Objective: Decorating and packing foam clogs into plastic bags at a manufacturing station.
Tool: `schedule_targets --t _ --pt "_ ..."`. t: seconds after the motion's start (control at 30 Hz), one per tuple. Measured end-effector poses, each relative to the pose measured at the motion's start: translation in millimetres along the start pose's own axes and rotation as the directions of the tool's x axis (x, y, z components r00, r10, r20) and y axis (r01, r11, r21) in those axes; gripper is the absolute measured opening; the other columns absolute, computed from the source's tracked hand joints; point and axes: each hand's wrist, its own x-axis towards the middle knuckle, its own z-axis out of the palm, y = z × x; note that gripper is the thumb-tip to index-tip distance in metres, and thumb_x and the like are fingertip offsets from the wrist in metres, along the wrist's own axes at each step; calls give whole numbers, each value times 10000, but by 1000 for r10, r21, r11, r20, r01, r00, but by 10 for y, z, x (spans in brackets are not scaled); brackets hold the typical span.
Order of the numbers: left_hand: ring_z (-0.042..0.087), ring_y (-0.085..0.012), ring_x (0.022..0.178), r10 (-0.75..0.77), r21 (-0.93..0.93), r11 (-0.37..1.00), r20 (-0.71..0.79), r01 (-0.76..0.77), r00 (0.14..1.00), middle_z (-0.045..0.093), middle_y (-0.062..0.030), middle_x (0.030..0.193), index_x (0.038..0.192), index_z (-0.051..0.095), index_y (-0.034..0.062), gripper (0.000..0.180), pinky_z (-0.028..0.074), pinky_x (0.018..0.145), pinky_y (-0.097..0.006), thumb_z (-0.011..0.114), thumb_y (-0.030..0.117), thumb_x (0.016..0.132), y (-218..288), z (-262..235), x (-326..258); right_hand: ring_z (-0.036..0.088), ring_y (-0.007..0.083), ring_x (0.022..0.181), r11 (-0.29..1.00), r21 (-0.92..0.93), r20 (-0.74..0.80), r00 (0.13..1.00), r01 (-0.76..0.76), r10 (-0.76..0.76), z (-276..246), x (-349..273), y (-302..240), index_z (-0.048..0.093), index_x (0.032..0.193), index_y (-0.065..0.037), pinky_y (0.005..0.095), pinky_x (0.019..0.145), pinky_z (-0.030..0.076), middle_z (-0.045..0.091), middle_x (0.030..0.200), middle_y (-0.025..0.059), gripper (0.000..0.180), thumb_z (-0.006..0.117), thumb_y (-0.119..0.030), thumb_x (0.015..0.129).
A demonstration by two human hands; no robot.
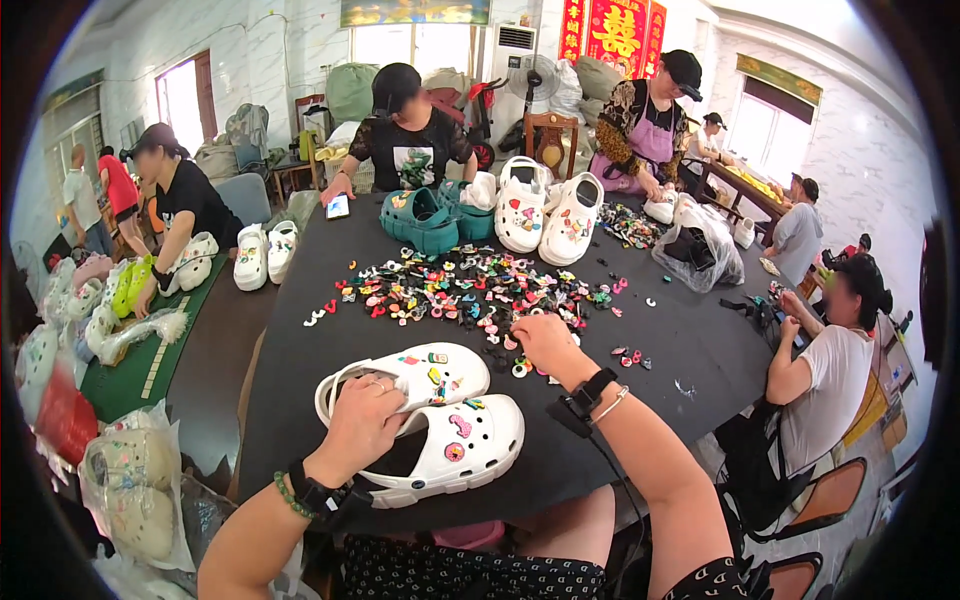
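Two white clogs (497,438) lie side by side in front of me on the dark table, toes to the right, their uppers dotted with colourful charms. My left hand (362,422) grips the farther white clog (466,366) at its foot opening, thumb and fingers curled over the edge. At the near side of a wide pile of small colourful shoe charms (455,290), my right hand (550,347) reaches down with its fingers drawn together. What its fingertips pinch, if anything, is too small to make out.
Beyond the pile stand green clogs (425,222) and decorated white clogs (570,220). A clear plastic bag (697,245) lies at the far right of the black table (690,325). Co-workers sit or stand around it. Bagged clogs (135,485) are at my lower left.
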Motion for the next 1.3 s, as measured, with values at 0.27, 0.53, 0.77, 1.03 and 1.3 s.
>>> schedule_targets --t 0.27,0.53,0.77,1.03,1.3 --pt "575 -324 843 -19 -38 999 -9 18 1000 577 -110 809 759 590 37 118 424 767 -433 701 64 730 -17 43 13 611 363 1026 998 27 -22 998 52 -52 -54 -423 81 636 1136 -19 435 898 492 654 1089 191 307 569 -10 836" --pt "578 -333 834 -10 -39 999 -31 9 999 577 -121 808 753 592 29 143 439 743 -442 723 81 735 -20 34 34 626 350 1059 958 269 -105 992 99 -73 -236 -797 -373 659 1077 -34 413 901 520 664 1136 156 236 640 -40 842" --pt "576 -361 836 -161 5 987 62 161 985 576 -157 824 790 569 8 212 446 737 -469 736 130 745 -26 18 71 584 346 1109 943 329 -22 999 51 -46 -178 -1117 -442 647 1065 -28 416 969 473 638 1133 169 220 641 -78 851" --pt "546 -377 1054 -182 214 959 -50 188 982 605 -199 1113 1025 614 -23 320 421 941 -444 733 147 782 440 -446 -62 607 343 976 983 114 80 987 -147 138 -369 -1267 288 660 999 -26 421 889 488 633 966 157 188 664 -85 822" --pt "627 -118 804 -535 -606 357 492 711 687 689 -61 942 1096 645 -28 278 510 752 -281 663 196 932 739 -317 -206 640 320 867 959 143 80 969 -244 235 -365 -964 577 652 927 -15 409 786 513 640 886 143 152 693 -123 829"
